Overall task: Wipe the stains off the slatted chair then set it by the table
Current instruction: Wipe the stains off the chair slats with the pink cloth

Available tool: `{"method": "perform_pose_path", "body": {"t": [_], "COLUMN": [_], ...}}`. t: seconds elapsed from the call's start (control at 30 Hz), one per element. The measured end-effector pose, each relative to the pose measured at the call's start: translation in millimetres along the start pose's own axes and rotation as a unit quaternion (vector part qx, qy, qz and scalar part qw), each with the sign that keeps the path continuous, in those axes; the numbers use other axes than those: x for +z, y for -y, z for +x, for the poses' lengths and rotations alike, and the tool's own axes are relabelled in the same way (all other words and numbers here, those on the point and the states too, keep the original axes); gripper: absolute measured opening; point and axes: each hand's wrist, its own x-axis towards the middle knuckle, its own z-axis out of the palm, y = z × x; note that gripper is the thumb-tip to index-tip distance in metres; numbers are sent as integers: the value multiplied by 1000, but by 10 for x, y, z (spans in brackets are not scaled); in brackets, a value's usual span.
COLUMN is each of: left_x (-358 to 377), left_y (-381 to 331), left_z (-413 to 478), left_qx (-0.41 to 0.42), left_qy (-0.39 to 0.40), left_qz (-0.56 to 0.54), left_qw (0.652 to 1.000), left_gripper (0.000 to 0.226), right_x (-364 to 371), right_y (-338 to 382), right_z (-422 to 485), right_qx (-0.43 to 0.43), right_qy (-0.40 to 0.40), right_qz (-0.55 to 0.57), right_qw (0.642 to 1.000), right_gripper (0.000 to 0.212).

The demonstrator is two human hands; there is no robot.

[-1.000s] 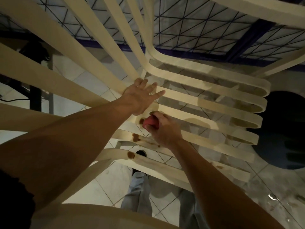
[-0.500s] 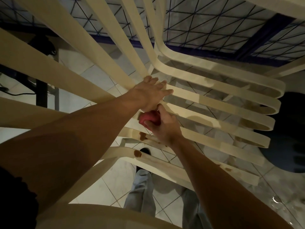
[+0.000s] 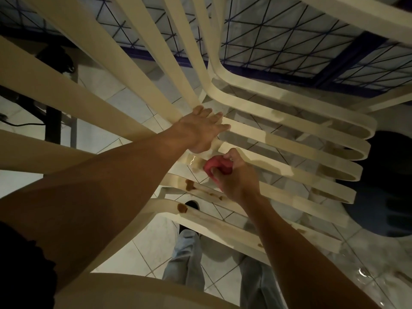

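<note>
Slats of a cream chair (image 3: 66, 85) fill the view from above, the back slats fanning toward the upper left and the seat slats running out to the right. Behind them at far left, a dark post (image 3: 52, 121) stands on the pale tiled floor (image 3: 138, 248) with a thin cable (image 3: 20, 124) beside it. The left hand (image 3: 200, 130) lies flat, fingers straight and together, on the bend where back meets seat. Just below and to its right, the right hand (image 3: 234, 181) is curled tightly around a red cloth (image 3: 216, 166), holding it against a seat slat near the seat's back edge. Brown stains (image 3: 189, 185) mark the next slats toward the seat's near side, with fainter smears trailing right along them. Under the seat show the person's legs in light jeans (image 3: 187, 259) and a dark shoe (image 3: 191, 204). A blue wire grid (image 3: 289, 41) lies beyond the seat's far side, and a dark round shape (image 3: 390, 186) sits past the slat ends at right.
</note>
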Motion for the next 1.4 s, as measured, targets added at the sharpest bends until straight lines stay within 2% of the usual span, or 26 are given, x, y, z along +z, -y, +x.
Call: {"method": "perform_pose_path", "body": {"t": [0.1, 0.23, 0.33, 0.5, 0.57, 0.67, 0.73, 0.8, 0.87, 0.97, 1.03, 1.07, 1.1, 1.17, 1.2, 1.27, 1.33, 1.4], "left_x": [9, 7, -1, 3, -7, -4, 52, 140, 204, 199, 138, 124, 117, 123, 135, 182, 260, 319], "left_y": [-3, 0, 12, -8, -7, -9, -23, -54, -112, -229, -308, -349, -394, -480, -505, -500, -440, -402], "left_z": [-7, -14, -21, -3, -12, -45, -78, -131, -208, -358, -500, -571, -631, -711, -725, -732, -748, -778], "left_qx": [-3, 11, 8, 0, 3, 1, -13, -57, -101, -145, -144, -121, -99, -87, -109, -185, -238, -261], "left_qy": [-5, -22, -14, -2, -1, -12, -29, -58, -98, -135, -67, -19, 13, 12, -23, -129, -221, -260], "left_qz": [-4, -5, -15, -21, -36, -112, -229, -370, -485, -621, -735, -787, -820, -843, -833, -762, -641, -469], "left_qw": [1000, 1000, 1000, 1000, 999, 994, 973, 925, 863, 759, 659, 604, 564, 531, 542, 607, 695, 803], "left_gripper": [79, 72, 71, 80, 78, 74, 66, 53, 41, 37, 41, 44, 48, 54, 56, 60, 58, 52], "right_x": [68, 259, 347, 264, 190, 71, -11, -93, -172, -302, -354, -362, -354, -307, -300, -298, -346, -398], "right_y": [100, 317, 338, 92, 19, -130, -235, -279, -266, -141, -6, 62, 132, 242, 285, 278, 162, -46], "right_z": [17, 82, 69, -30, -40, -110, -161, -215, -285, -369, -378, -376, -374, -335, -312, -255, -215, -157], "right_qx": [-18, -44, -74, -161, -165, -124, -105, -66, -14, 9, 30, 39, 48, 70, 80, 54, -8, -48], "right_qy": [0, 10, -13, -33, -34, -32, -35, -32, -35, -66, -68, -64, -60, -44, -32, 3, 4, -55], "right_qz": [19, 67, 86, -12, -54, -49, -33, 18, 116, 262, 399, 454, 490, 514, 510, 490, 392, 186], "right_qw": [1000, 997, 993, 986, 984, 991, 993, 997, 993, 963, 914, 888, 869, 854, 856, 870, 920, 980], "right_gripper": [31, 43, 47, 42, 45, 50, 48, 45, 44, 42, 39, 40, 41, 34, 25, 22, 15, 15]}}
